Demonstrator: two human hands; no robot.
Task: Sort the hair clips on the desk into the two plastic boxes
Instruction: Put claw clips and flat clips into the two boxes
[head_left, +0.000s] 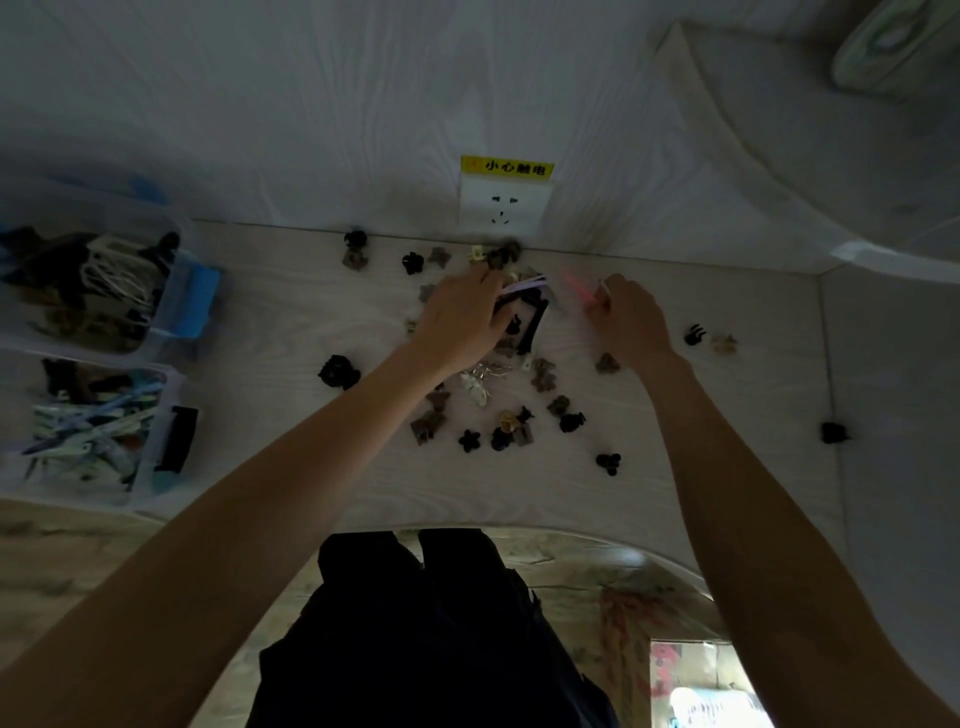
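Several small claw clips, black, brown and beige, lie scattered over the white desk (291, 467), with a silver clip (480, 382) in their midst. My left hand (460, 317) is closed on a bunch of long clips (524, 299), lilac and black, near the desk's back edge. My right hand (631, 317) pinches a pink clip (582, 288) just to the right of them. At the left edge stand two clear plastic boxes: the far box (179, 291) holds dark and white claw clips, the near box (156, 441) holds long blue and pale clips.
A wall socket (503, 208) with a yellow warning label sits just behind the pile. A black clip (834, 432) lies alone at the far right by the side wall. A large black clip (338, 372) rests left of my left forearm. My dark-clothed legs are below the desk edge.
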